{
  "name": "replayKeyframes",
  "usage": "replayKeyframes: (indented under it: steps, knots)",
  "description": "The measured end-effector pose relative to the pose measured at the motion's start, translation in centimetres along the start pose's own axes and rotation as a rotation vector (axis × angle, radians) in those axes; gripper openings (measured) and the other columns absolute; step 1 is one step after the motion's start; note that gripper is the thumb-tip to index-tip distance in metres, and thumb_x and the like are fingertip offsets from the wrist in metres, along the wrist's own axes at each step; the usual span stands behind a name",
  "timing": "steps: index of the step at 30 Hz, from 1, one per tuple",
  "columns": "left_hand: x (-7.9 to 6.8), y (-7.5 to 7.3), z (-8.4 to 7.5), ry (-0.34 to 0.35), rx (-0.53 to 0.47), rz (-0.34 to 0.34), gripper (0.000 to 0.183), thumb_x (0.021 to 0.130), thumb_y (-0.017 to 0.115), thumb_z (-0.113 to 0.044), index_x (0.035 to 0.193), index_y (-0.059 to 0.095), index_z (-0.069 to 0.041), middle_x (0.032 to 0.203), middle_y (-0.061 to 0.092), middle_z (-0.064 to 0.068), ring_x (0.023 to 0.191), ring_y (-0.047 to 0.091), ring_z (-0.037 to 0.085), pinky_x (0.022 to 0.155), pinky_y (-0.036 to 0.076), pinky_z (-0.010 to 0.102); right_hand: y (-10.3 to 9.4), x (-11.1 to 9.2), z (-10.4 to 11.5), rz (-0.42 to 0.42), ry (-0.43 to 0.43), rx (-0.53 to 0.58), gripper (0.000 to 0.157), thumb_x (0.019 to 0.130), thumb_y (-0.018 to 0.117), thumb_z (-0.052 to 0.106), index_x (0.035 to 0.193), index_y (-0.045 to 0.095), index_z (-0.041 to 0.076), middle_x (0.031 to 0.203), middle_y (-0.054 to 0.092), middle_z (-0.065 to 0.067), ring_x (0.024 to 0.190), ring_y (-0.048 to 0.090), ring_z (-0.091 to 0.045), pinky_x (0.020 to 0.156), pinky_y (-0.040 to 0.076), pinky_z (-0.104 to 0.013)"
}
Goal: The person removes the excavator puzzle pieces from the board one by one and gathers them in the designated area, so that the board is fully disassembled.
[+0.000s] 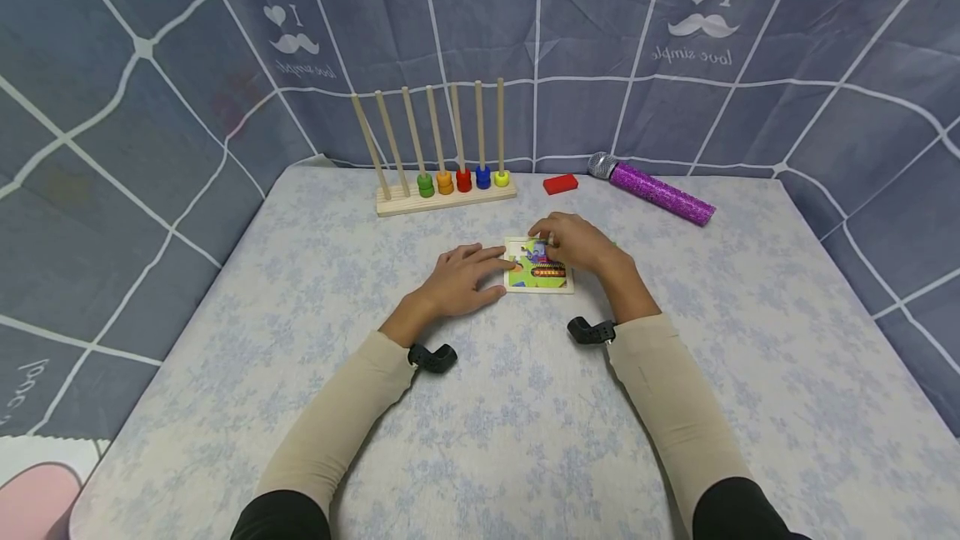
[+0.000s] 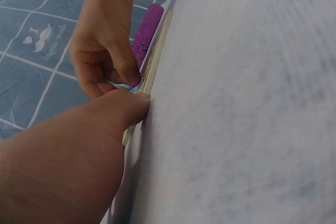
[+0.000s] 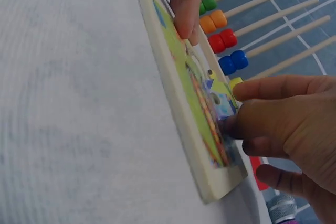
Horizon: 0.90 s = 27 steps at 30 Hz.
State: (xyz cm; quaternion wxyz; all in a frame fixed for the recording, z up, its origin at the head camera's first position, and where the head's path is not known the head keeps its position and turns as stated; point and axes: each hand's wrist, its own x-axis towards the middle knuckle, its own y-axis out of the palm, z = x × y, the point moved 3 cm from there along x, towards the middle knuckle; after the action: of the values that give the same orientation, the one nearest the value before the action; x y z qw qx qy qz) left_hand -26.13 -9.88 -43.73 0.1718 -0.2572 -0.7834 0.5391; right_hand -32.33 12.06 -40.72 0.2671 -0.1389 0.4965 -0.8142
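A small wooden picture puzzle (image 1: 538,282) lies flat on the table, showing a digger-like vehicle on green ground. My left hand (image 1: 463,280) rests at its left side, fingers extended onto the picture and thumb by the near left corner. Over the puzzle's upper right part is my right hand (image 1: 573,242), its thumb and fingers pinching a small puzzle piece, mostly hidden by the fingers. The right wrist view shows the right hand (image 3: 294,121) at a bluish part of the picture (image 3: 223,103). In the left wrist view the left thumb (image 2: 137,106) touches the puzzle's edge.
Behind the puzzle stands a wooden peg rack (image 1: 450,200) with coloured beads on upright rods. A red block (image 1: 560,184) and a purple glittery microphone (image 1: 660,192) lie to its right. Grey checked cloth (image 1: 480,32) hangs round the table's back and sides.
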Motion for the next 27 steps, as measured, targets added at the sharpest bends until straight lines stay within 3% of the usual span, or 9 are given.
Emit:
replayKeyframes:
  steps: [7, 14, 20, 27]
  knots:
    - [0.0, 0.0, -0.1, 0.008, -0.005, 0.008, 0.048, 0.104, 0.051, -0.049, 0.150, 0.049, -0.037, 0.164, 0.029, -0.006, 0.149, 0.021, 0.033, 0.111, 0.021, 0.061, -0.1, -0.3, -1.0, -0.030, 0.046, 0.120, 0.031, 0.095, 0.066, 0.000, 0.125, 0.067, 0.002, 0.116, 0.068, -0.014, 0.102, 0.063, -0.029, 0.087, 0.050, -0.045]
    - [0.0, -0.1, 0.1, -0.013, 0.007, 0.008, 0.048, 0.104, 0.050, -0.050, 0.151, 0.048, -0.038, 0.164, 0.028, -0.008, 0.150, 0.020, 0.033, 0.111, 0.020, 0.061, -2.5, -1.5, -1.8, -0.191, 0.003, 0.168, 0.023, 0.095, 0.063, 0.001, 0.117, 0.070, 0.002, 0.115, 0.069, -0.014, 0.099, 0.062, -0.031, 0.086, 0.049, -0.047]
    - [0.1, 0.1, 0.1, -0.004, -0.003, -0.006, 0.049, 0.104, 0.051, -0.049, 0.151, 0.049, -0.036, 0.164, 0.029, -0.005, 0.149, 0.022, 0.034, 0.111, 0.021, 0.061, -5.0, -5.3, -5.6, -0.306, 0.030, 0.130, 0.021, 0.095, 0.061, -0.001, 0.112, 0.074, 0.000, 0.113, 0.070, -0.018, 0.094, 0.063, -0.034, 0.080, 0.048, -0.047]
    - [0.1, 0.3, 0.0, -0.005, 0.000, -0.004, 0.050, 0.103, 0.052, -0.049, 0.151, 0.049, -0.036, 0.164, 0.029, -0.006, 0.148, 0.022, 0.034, 0.110, 0.021, 0.061, -5.2, -10.9, -11.2, -0.284, 0.164, 0.146, 0.020, 0.098, 0.062, 0.001, 0.114, 0.073, -0.001, 0.115, 0.068, -0.024, 0.100, 0.062, -0.040, 0.085, 0.047, -0.053]
